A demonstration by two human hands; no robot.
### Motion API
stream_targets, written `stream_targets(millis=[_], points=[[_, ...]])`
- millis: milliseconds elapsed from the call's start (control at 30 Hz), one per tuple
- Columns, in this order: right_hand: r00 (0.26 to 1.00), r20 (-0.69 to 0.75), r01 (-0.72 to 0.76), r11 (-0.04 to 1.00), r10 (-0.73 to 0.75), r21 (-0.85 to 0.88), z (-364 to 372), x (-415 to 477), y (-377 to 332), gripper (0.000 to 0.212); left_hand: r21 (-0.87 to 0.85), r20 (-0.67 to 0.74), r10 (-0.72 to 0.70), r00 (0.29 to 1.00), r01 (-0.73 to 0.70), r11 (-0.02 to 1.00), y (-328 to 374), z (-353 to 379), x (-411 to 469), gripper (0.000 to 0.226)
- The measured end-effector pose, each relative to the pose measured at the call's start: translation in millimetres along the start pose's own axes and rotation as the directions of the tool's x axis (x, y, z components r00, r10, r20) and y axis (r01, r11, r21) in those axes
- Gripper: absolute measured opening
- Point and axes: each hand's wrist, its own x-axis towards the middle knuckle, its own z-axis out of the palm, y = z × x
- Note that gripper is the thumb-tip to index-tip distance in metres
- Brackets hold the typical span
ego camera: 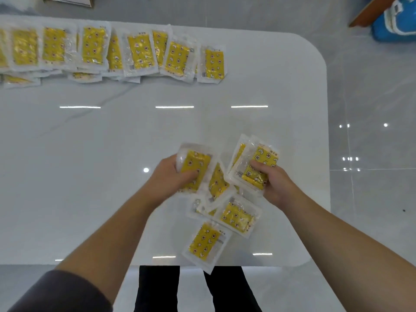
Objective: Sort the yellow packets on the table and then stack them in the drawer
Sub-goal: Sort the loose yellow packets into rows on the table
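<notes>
While poised above the near right part of the glossy white table (pixel 101 154), grips with the left hand (pixel 173 176) one yellow flower-and-moon patterned packet in a clear plastic wrapper (pixel 195 165), fingers curled round its lower half. Clamps with the right hand (pixel 275 181) a fanned bunch of the same packets (pixel 262 162), thumb pressed on the topmost, with at least one more edge showing behind it. Holds both lots tilted and near each other; cannot tell whether they touch. Lying between and below the hands on the table, a loose heap of packets (pixel 237 216), overlapping at odd angles, and just beside it, nearest the body, a lone packet (pixel 206 243) with one corner hanging past the table edge. Ranged along the far left side, well apart from the hands, a long overlapping row of packets (pixel 139 52), laid face up. Beyond the table, grey glossy floor tiles (pixel 371 97) and a blue object (pixel 394 23) at the upper right corner, too blurred to identify. Lower down, a dark sleeve (pixel 60 291) on the left upper arm and dark trouser legs (pixel 157 289) under the near edge.
</notes>
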Motion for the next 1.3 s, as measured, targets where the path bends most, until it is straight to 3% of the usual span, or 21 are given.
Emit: stream_targets(millis=[100,233,433,700,900,1000,1300], points=[[0.982,0.173,-0.084,0.996,0.078,0.027,33.0,-3.7,-3.9,0.033,-0.205,0.004,-0.079,0.997,0.078,0.976,21.0,-38.1,8.6,0.017],[0.943,0.306,-0.111,0.99,0.131,-0.082,96.4,-0.3,-10.0,0.039,-0.342,0.095,-0.151,0.984,0.175,0.923,31.9,-92.1,24.0,0.021],[0.985,0.17,0.005,0.999,0.004,-0.053,222.9,28.9,-3.4,0.03,-0.539,0.045,-0.144,0.988,0.146,0.83,32.8,-186.2,57.3,0.023],[0.991,0.127,0.054,0.997,-0.048,-0.047,429.9,71.9,36.5,0.022,-0.35,-0.187,-0.092,0.978,0.021,0.936,37.8,-375.3,96.1,0.015],[0.972,-0.079,0.192,0.937,-0.224,-0.293,530.5,109.5,31.2,0.017,-0.271,-0.399,-0.121,0.909,0.009,0.963,23.9,-497.1,130.5,0.022],[0.948,-0.097,0.243,0.887,-0.303,-0.393,563.7,121.1,18.7,0.02,-0.19,-0.446,-0.082,0.891,-0.004,0.982,26.9,-520.6,153.8,0.014],[0.831,-0.135,0.34,0.685,-0.539,-0.644,597.6,146.1,3.0,0.024,0.289,-0.568,0.156,0.808,0.019,0.957,46.8,-521.4,191.5,0.041]])
